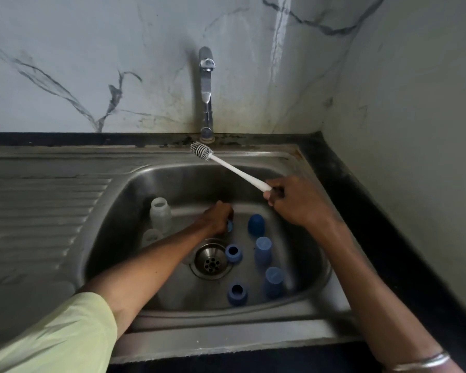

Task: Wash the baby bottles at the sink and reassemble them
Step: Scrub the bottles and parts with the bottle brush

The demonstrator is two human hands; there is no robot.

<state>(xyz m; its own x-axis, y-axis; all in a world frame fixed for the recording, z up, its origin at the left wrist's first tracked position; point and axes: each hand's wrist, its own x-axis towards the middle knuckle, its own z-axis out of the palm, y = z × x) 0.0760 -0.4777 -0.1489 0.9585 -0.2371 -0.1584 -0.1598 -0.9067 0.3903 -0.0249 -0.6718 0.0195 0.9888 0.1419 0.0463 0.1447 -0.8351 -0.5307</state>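
Note:
My right hand (296,200) grips the handle end of a white bottle brush (234,169), whose bristled head points up and left toward the tap. My left hand (217,219) reaches down into the steel sink (113,211) and closes its fingers around a blue bottle part (229,226), mostly hidden under the hand. A clear bottle body (160,215) stands upright at the basin's left, with a second clear piece (151,236) beside it. Several blue caps and collars, among them a domed cap (255,224) and a ring collar (233,253), lie on the basin floor to the right of the drain (211,262).
A chrome tap (206,90) rises behind the basin; no water runs. A ribbed steel drainboard (38,205) lies to the left. A black counter edge (361,200) and a wall close off the right side. Marbled tiles back the sink.

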